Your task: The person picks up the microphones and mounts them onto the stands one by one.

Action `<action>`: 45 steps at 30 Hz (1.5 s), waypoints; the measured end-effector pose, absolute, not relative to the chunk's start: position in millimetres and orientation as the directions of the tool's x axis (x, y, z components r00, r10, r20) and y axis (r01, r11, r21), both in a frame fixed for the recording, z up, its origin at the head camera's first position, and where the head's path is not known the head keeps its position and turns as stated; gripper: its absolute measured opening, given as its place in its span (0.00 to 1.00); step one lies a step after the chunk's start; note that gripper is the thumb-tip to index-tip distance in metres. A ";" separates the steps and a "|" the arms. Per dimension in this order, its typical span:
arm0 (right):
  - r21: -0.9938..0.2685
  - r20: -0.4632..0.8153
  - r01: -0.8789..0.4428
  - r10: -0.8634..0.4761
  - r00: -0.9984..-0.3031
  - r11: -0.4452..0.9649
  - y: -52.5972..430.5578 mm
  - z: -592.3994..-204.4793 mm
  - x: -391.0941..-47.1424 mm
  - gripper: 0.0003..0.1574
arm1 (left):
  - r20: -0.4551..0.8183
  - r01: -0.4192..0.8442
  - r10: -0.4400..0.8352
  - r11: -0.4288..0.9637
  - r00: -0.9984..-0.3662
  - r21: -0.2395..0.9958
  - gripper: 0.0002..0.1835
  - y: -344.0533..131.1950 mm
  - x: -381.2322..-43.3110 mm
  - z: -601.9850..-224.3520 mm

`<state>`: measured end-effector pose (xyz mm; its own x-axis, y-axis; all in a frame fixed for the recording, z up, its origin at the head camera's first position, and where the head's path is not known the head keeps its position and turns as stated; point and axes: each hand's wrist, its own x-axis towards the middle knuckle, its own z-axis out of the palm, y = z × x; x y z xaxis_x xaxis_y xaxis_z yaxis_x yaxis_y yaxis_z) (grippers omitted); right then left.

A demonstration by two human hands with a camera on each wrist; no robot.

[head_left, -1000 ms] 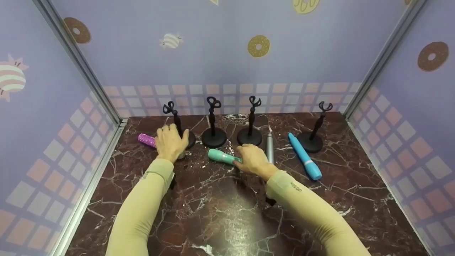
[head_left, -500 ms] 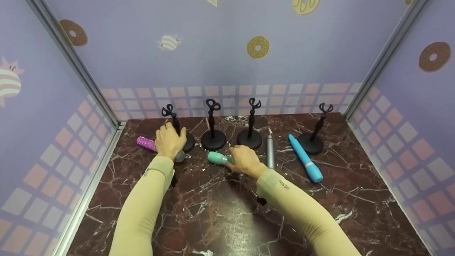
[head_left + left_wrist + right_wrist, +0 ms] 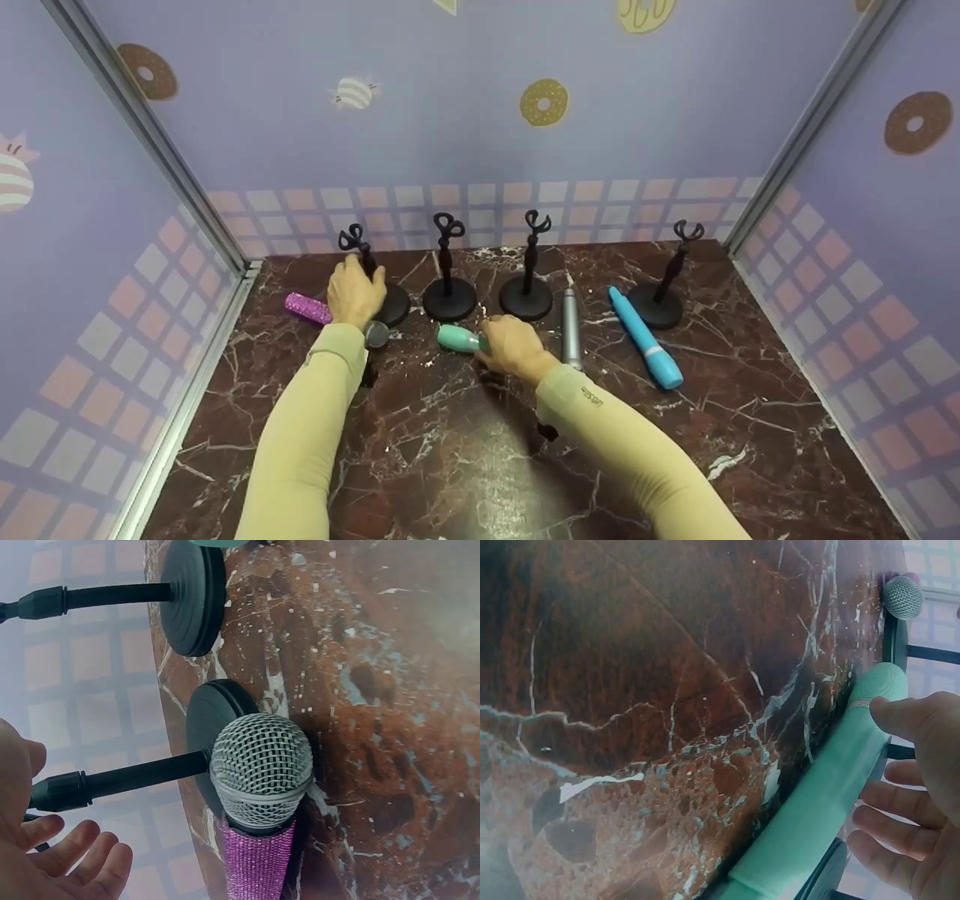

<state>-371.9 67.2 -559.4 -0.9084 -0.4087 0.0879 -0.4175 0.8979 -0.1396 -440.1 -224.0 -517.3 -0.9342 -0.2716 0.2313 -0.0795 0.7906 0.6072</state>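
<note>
My left hand (image 3: 354, 292) is at the leftmost black microphone stand (image 3: 396, 306). In the left wrist view, its fingers (image 3: 94, 859) are loosely bent around the upper pole area, holding nothing visible. Just below lies a purple glittery microphone (image 3: 259, 862) with a silver mesh head, partly covered by this hand in the head view. My right hand (image 3: 516, 349) is over the teal microphone (image 3: 456, 339) lying on the table. In the right wrist view, its thumb (image 3: 889, 716) overlaps the pale ring near one end, while the relaxed fingers are along the body's far edge.
Two more stands, a left-middle one (image 3: 448, 300) and a right-middle one (image 3: 526, 298), stand behind the teal microphone. Right of them lie a silver microphone (image 3: 571, 330) and a blue one (image 3: 645, 337), beside a fourth stand (image 3: 657, 306). Patterned walls (image 3: 480, 150) enclose the marble-look table (image 3: 450, 450).
My right hand has moved left along the teal microphone, toward its wide end. My left hand has shifted slightly back and left, uncovering the purple microphone's mesh head.
</note>
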 end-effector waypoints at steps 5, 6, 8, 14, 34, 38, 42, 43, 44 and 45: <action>-0.149 0.118 -0.413 -0.399 -0.910 0.899 68.3 -564.2 -372.6 0.20 | 0.204 -0.095 -0.280 0.774 -0.938 0.627 0.31 -223.5 -447.2 -514.3; -0.154 0.126 -0.417 -0.400 -0.908 0.896 68.6 -564.9 -372.5 0.19 | 0.200 -0.099 -0.282 0.773 -0.938 0.626 0.30 -223.4 -448.2 -514.1; -0.166 0.136 -0.424 -0.406 -0.904 0.890 69.4 -566.0 -372.5 0.17 | 0.197 -0.105 -0.285 0.776 -0.938 0.622 0.29 -223.2 -449.8 -514.1; -0.180 0.126 -0.429 -0.412 -0.903 0.885 72.5 -567.7 -371.4 0.15 | 0.194 -0.112 -0.290 0.776 -0.937 0.620 0.27 -222.4 -454.6 -515.0; -0.155 0.081 -0.413 -0.405 -0.911 0.897 69.2 -574.7 -369.7 0.09 | 0.143 -0.136 -0.308 0.728 -0.941 0.672 0.23 -223.9 -455.2 -517.7; -0.130 0.085 -0.422 -0.414 -0.906 0.897 68.7 -575.2 -369.1 0.09 | 0.134 -0.136 -0.298 0.731 -0.945 0.669 0.23 -223.9 -453.3 -517.5; -0.112 0.092 -0.422 -0.414 -0.906 0.900 69.3 -574.8 -369.6 0.07 | 0.139 -0.124 -0.287 0.732 -0.948 0.670 0.23 -222.8 -452.4 -515.8; -0.108 0.096 -0.424 -0.415 -0.905 0.899 69.7 -574.7 -369.6 0.07 | 0.139 -0.122 -0.287 0.730 -0.948 0.672 0.23 -222.3 -452.3 -515.2; -0.108 0.097 -0.425 -0.416 -0.904 0.899 70.2 -574.7 -369.6 0.07 | 0.139 -0.122 -0.287 0.728 -0.948 0.674 0.23 -221.6 -452.2 -514.8; -0.108 0.100 -0.427 -0.418 -0.903 0.898 70.7 -574.9 -369.6 0.07 | 0.140 -0.121 -0.287 0.729 -0.948 0.674 0.23 -221.4 -452.2 -514.5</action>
<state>-369.6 70.7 -574.9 -0.9030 -0.4179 0.1002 -0.4274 0.8977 -0.1076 -452.2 -221.4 -514.5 -0.9476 -0.2870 0.1404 -0.1209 0.7290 0.6738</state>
